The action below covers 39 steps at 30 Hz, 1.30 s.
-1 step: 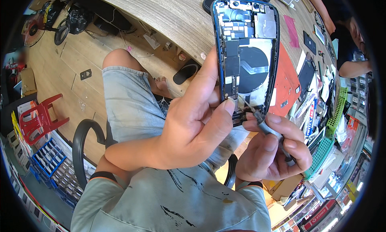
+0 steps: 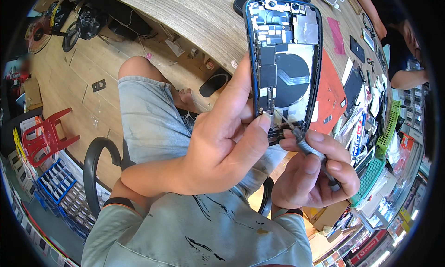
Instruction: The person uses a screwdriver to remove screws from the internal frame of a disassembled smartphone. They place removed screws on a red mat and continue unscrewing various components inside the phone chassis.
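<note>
An opened smartphone (image 2: 293, 77) with a blue frame is tilted up in front of me, its circuit board, camera modules and a round dark coil area bare. My left hand (image 2: 218, 137) grips its lower left edge, thumb pressed on the inner lower part and fingers behind. Between the thumb and fingers of my right hand (image 2: 315, 174) is a grey knurled precision screwdriver (image 2: 311, 149). The thin shaft points up and left into the phone's lower interior, close to my left thumb. Whether the tip touches a screw is too small to tell.
Behind the phone lies a red-orange mat (image 2: 328, 91) on the wooden table (image 2: 185, 12). Tools and parts crowd the right side, near green baskets (image 2: 368, 183). Another person's forearm (image 2: 410, 79) rests at the far right. A red stool (image 2: 48, 137) stands on the floor at left.
</note>
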Each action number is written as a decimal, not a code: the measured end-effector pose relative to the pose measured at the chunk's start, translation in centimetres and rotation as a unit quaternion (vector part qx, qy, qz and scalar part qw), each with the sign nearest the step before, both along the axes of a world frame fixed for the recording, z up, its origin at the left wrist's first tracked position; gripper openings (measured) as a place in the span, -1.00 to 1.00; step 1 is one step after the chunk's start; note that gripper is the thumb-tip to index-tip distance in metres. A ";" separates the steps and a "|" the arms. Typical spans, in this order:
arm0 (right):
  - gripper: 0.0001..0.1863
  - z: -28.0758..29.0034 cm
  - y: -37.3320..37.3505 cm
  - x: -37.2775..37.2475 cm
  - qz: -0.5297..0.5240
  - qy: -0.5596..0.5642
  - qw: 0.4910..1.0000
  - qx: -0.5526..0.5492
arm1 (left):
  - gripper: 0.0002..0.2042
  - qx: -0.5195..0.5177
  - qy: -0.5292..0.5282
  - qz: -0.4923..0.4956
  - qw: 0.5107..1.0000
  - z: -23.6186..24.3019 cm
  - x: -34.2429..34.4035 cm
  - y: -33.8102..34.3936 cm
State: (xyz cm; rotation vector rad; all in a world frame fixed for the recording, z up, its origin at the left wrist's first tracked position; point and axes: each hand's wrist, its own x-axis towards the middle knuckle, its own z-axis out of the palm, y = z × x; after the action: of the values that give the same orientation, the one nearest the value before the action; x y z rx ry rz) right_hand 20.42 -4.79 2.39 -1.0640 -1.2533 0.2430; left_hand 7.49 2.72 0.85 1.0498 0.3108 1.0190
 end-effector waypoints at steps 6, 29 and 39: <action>-0.62 -0.3 0.2 -0.2 -0.009 0.010 1.000 0.019 | -0.36 0.011 0.004 0.002 1.000 -0.3 0.0 -0.1; -0.62 -0.7 1.0 -0.4 -0.069 0.014 0.997 0.017 | -0.36 0.006 0.007 0.007 1.000 -0.3 0.3 0.6; -0.63 -0.9 1.4 -0.6 -0.073 0.022 0.996 0.036 | -0.36 0.014 0.016 0.002 1.000 -0.5 0.2 0.6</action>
State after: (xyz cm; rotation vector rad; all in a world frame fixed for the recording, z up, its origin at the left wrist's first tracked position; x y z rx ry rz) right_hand 19.86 -3.38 1.49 -1.0768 -1.1310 0.1077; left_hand 7.71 3.34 0.30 1.0919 0.3260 1.0138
